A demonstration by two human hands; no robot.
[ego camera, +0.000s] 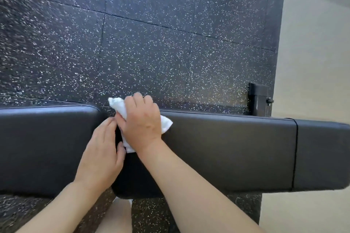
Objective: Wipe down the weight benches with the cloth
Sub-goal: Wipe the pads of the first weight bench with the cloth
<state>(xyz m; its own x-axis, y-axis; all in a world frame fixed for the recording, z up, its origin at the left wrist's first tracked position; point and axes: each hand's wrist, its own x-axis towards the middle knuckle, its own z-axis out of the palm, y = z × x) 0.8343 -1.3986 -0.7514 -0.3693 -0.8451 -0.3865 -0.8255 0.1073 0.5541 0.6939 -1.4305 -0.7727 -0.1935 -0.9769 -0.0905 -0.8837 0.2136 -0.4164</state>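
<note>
A black padded weight bench lies across the view in two pads: a left pad [43, 143] and a longer right pad [236, 147], with a dark gap between them. My right hand [142, 121] grips a crumpled white cloth [118, 107] and presses it down at the gap, on the near end of the right pad. Cloth ends stick out above and to the right of the fingers. My left hand [100, 155] rests flat on the inner end of the left pad, fingers straight and touching the cloth's lower edge.
Black rubber floor tiles [151, 34] with white speckles lie beyond the bench. A black metal bench foot [258, 98] stands on the floor at the right. Pale smooth flooring [318, 62] begins past the mat's right edge. My bare leg [117, 215] shows below the bench.
</note>
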